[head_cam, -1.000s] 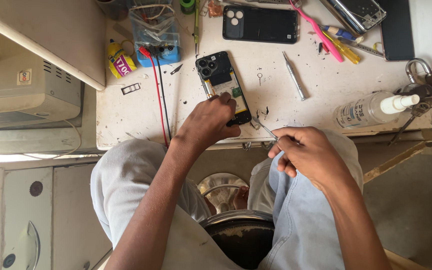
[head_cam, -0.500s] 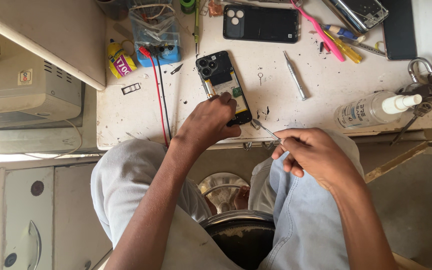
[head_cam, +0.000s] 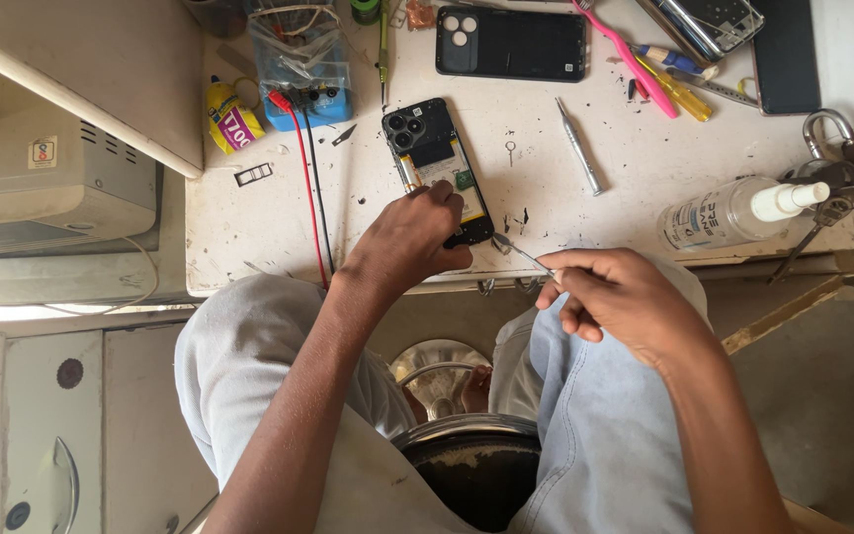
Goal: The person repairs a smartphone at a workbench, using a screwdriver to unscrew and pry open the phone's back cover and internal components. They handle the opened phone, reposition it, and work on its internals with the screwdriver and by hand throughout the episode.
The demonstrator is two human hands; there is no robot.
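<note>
Yellow glue tube [head_cam: 230, 122] with purple label at bench's far left. Left hand [head_cam: 409, 240] curled, fingers pressing opened black phone [head_cam: 435, 163] flat on scuffed white bench [head_cam: 259, 222]. Right hand [head_cam: 617, 298] pinching thin metal tweezers [head_cam: 523, 252], tip beside phone's lower corner. Clear plastic spray bottle [head_cam: 733, 210], white nozzle, lying right.

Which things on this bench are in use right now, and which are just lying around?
In use: opened black phone under left hand; thin metal tweezers in right hand.
Lying about: black phone back cover, silver screwdriver, clear spray bottle, pink toothbrush.

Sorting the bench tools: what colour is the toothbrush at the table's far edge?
Pink; the toothbrush shows best in the head view.
</note>
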